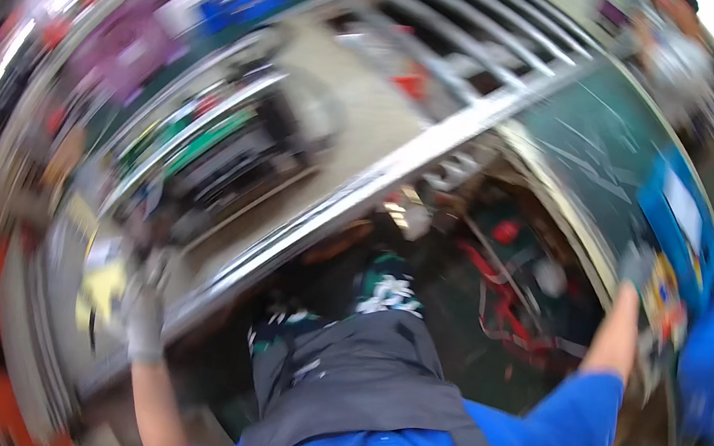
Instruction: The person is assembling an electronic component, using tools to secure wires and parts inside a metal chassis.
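Yellow sheet (98,292) is lying by the left hand (143,311), near the bench (382,124)'s near-left corner; blue tray (654,191) is sitting by the right hand (637,266), presumably for easy reach. Blur is hiding each grip; cannot tell whether either is holding anything.

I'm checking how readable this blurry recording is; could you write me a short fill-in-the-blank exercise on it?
1. The sheet beside the left hand is coloured ____.
2. The right hand, near a blue container, wears a grey ____.
3. The shirt under the dark apron is coloured ____.
Missing words: yellow; glove; blue.
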The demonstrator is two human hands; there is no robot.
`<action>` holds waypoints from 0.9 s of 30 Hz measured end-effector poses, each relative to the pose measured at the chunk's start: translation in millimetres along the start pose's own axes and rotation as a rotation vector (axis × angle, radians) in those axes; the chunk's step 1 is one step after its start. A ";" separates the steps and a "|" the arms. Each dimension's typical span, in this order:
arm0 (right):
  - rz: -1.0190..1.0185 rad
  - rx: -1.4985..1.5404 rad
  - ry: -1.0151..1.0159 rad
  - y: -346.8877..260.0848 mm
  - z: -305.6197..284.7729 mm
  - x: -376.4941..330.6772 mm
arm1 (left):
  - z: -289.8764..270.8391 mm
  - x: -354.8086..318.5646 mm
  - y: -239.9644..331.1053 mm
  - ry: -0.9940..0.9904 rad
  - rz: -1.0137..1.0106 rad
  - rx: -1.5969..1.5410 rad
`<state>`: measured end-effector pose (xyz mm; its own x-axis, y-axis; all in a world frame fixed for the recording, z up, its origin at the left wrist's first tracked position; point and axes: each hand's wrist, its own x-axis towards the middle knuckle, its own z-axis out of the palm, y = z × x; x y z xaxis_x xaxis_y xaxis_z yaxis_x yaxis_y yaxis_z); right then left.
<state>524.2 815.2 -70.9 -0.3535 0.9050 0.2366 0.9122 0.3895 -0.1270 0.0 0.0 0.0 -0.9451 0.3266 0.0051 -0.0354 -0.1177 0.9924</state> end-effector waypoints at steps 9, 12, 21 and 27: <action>-0.201 0.937 -0.168 -214.5 -61.0 -148.3 | 126.3 -96.0 -16.6 0.024 -0.343 0.371; -0.433 1.116 -0.727 -349.1 -93.3 -252.1 | 221.1 -75.5 -34.3 -0.264 0.169 0.293; -0.332 1.694 -1.403 -481.5 -101.2 -324.6 | 243.9 -59.1 -18.1 -0.120 -0.110 -0.217; -1.036 0.456 -0.069 -511.3 -58.2 -217.6 | 198.3 28.1 -28.5 0.121 -0.322 0.097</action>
<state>146.8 409.2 -1.5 -0.9182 0.1121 0.3800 0.0179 0.9698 -0.2431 38.8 198.5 -3.7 -0.9225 0.2182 -0.3185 -0.3119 0.0648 0.9479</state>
